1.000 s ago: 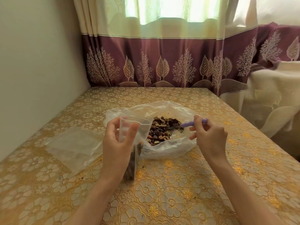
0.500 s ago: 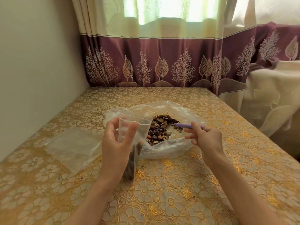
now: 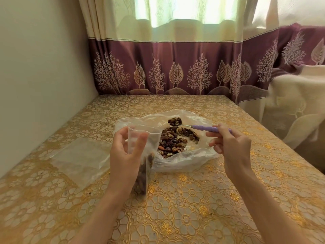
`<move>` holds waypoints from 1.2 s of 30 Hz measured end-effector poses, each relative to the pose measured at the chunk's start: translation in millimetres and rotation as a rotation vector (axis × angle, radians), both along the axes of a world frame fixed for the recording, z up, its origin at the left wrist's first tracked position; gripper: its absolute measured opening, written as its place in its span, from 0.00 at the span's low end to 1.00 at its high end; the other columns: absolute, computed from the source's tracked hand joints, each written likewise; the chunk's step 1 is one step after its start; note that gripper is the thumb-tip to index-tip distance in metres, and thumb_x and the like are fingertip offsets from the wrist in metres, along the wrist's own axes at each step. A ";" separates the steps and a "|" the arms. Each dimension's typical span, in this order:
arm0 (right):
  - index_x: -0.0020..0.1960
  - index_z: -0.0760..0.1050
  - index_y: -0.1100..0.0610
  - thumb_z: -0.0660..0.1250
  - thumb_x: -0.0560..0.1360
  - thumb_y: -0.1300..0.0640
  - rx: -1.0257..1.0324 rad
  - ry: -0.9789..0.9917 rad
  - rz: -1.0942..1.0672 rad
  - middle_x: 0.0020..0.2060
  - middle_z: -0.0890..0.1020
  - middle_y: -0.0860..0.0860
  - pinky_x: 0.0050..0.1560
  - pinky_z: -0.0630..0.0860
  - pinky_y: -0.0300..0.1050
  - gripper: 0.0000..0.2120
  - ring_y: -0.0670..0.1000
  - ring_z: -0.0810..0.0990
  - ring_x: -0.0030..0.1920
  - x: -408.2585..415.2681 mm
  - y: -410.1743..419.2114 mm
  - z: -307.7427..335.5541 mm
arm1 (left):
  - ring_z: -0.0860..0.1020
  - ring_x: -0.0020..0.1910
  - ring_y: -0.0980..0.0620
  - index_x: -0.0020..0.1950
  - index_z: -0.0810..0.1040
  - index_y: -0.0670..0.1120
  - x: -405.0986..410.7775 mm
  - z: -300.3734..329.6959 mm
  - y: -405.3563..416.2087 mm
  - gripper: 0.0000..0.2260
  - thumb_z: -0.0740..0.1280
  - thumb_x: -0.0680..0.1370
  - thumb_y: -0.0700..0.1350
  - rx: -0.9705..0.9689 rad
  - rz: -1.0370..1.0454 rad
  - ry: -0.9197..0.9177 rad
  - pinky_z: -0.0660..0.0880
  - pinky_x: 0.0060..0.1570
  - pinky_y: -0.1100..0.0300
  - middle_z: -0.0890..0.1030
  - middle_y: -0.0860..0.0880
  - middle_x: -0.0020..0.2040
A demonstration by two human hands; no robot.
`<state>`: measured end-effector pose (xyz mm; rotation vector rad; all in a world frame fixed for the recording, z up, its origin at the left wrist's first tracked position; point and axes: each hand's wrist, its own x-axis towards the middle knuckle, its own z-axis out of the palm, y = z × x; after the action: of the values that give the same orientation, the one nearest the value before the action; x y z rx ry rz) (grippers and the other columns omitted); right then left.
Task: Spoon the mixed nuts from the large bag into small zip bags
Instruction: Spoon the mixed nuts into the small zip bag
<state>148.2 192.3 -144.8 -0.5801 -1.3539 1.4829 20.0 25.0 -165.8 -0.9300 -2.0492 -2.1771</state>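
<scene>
Far left, on the patterned surface (image 3: pixel 193 208): flat empty zip bags (image 3: pixel 79 155), a small stack by the look of it, count not readable. None of these is filled yet.

Left hand (image 3: pixel 123 155): fingers curled round the upper part of a small zip bag (image 3: pixel 140 143), thumb on one side and fingers on the other, holding the mouth open and upright. Its bottom end rests on or just above the surface; cannot tell which. Nuts sit in the lower part only; the upper part is clear plastic, so this bag judges as partly filled.

Centre: large bag (image 3: pixel 175 162) lies open on the surface, just behind and beside the small bag, with a good heap of mixed nuts (image 3: pixel 177 140) inside.

Right: spoon (image 3: pixel 175 122) with purple handle, bowl loaded, raised above the heap, not yet over the small bag's mouth. Right hand (image 3: pixel 230 147): fingers pinch the handle's end.

Assessment: task early to midway. Remaining: tip this spoonful in, further scoops, seal, then the empty bags.
</scene>
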 end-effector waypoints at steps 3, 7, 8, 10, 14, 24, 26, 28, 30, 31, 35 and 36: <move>0.40 0.79 0.62 0.62 0.79 0.60 0.030 0.062 0.018 0.29 0.83 0.53 0.21 0.64 0.33 0.12 0.46 0.74 0.23 2.1 -6.9 8.1 | 0.78 0.50 0.57 0.55 0.70 0.62 -0.6 0.2 0.7 0.20 0.65 0.67 0.65 -0.001 0.002 -0.008 0.76 0.48 0.63 0.79 0.56 0.52; 0.42 0.79 0.64 0.61 0.79 0.59 0.030 0.148 0.112 0.31 0.82 0.55 0.21 0.63 0.35 0.12 0.47 0.74 0.23 5.4 -18.8 17.7 | 0.77 0.54 0.54 0.61 0.69 0.59 -1.4 -2.4 1.5 0.27 0.65 0.67 0.70 -0.013 -0.006 -0.027 0.75 0.52 0.60 0.78 0.55 0.54; 0.42 0.79 0.64 0.61 0.79 0.59 0.037 0.163 0.134 0.31 0.82 0.55 0.22 0.63 0.36 0.12 0.47 0.74 0.23 6.2 -21.2 18.9 | 0.77 0.55 0.53 0.63 0.68 0.57 -1.8 -3.1 1.4 0.31 0.65 0.66 0.70 -0.014 -0.003 -0.032 0.75 0.53 0.59 0.78 0.55 0.55; 0.42 0.79 0.63 0.61 0.78 0.59 0.071 0.173 0.172 0.30 0.82 0.55 0.24 0.65 0.38 0.12 0.47 0.74 0.23 7.4 -24.8 20.1 | 0.77 0.56 0.52 0.66 0.67 0.56 -1.8 -3.3 1.3 0.33 0.65 0.66 0.70 -0.008 0.002 -0.043 0.75 0.54 0.59 0.77 0.54 0.56; 0.42 0.80 0.61 0.64 0.73 0.55 0.208 0.172 0.256 0.30 0.82 0.54 0.23 0.65 0.37 0.11 0.48 0.75 0.24 7.9 -28.5 19.9 | 0.77 0.55 0.52 0.64 0.68 0.55 -1.9 -3.4 1.1 0.31 0.65 0.65 0.67 0.011 -0.016 -0.047 0.74 0.51 0.61 0.78 0.53 0.56; 0.47 0.79 0.60 0.62 0.76 0.59 0.291 0.162 0.305 0.32 0.81 0.53 0.25 0.67 0.36 0.08 0.48 0.75 0.26 8.4 -23.2 15.6 | 0.80 0.43 0.64 0.54 0.71 0.59 1.3 0.5 1.6 0.19 0.66 0.66 0.63 0.062 -0.031 -0.042 0.73 0.36 0.74 0.81 0.58 0.46; 0.46 0.79 0.60 0.63 0.77 0.57 0.231 0.183 0.262 0.32 0.81 0.52 0.26 0.67 0.36 0.08 0.47 0.75 0.27 7.7 -20.4 14.5 | 0.80 0.42 0.66 0.53 0.72 0.59 1.9 1.5 1.9 0.17 0.66 0.67 0.62 0.066 -0.031 -0.030 0.72 0.35 0.75 0.81 0.64 0.45; 0.44 0.79 0.60 0.62 0.78 0.58 0.153 0.211 0.176 0.31 0.80 0.52 0.26 0.68 0.37 0.09 0.47 0.74 0.27 7.6 -15.0 13.1 | 0.79 0.41 0.67 0.55 0.72 0.58 2.2 1.1 1.8 0.17 0.65 0.68 0.61 0.065 -0.025 -0.019 0.72 0.35 0.76 0.81 0.61 0.45; 0.41 0.78 0.59 0.61 0.79 0.60 0.135 0.198 0.045 0.29 0.80 0.51 0.25 0.68 0.36 0.11 0.47 0.75 0.27 8.3 -7.7 10.5 | 0.79 0.42 0.67 0.56 0.71 0.58 2.1 0.3 1.5 0.20 0.65 0.67 0.63 0.053 -0.015 -0.014 0.72 0.37 0.75 0.81 0.57 0.46; 0.40 0.78 0.58 0.61 0.79 0.60 0.166 0.156 -0.025 0.28 0.80 0.50 0.25 0.69 0.36 0.11 0.46 0.75 0.27 8.4 -3.8 8.1 | 0.79 0.43 0.66 0.56 0.71 0.59 1.7 -0.2 1.3 0.20 0.64 0.67 0.63 0.047 -0.013 -0.012 0.72 0.38 0.75 0.81 0.56 0.47; 0.39 0.76 0.47 0.62 0.79 0.57 0.392 -0.148 -0.236 0.28 0.81 0.41 0.31 0.74 0.42 0.12 0.43 0.78 0.28 5.1 6.9 -4.6 | 0.79 0.44 0.65 0.59 0.71 0.58 1.8 -1.1 1.1 0.23 0.65 0.67 0.64 0.041 -0.009 -0.006 0.72 0.40 0.75 0.80 0.56 0.49; 0.39 0.75 0.45 0.62 0.79 0.57 0.408 -0.190 -0.251 0.29 0.81 0.38 0.32 0.75 0.44 0.12 0.42 0.79 0.28 3.9 8.9 -7.1 | 0.79 0.45 0.65 0.59 0.72 0.58 1.5 -1.4 1.1 0.23 0.64 0.67 0.64 0.043 -0.008 -0.003 0.72 0.40 0.75 0.80 0.56 0.49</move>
<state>152.2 201.2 -151.9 -0.6085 -1.6115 0.9336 21.5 26.1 -167.2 -0.9327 -1.9952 -2.2184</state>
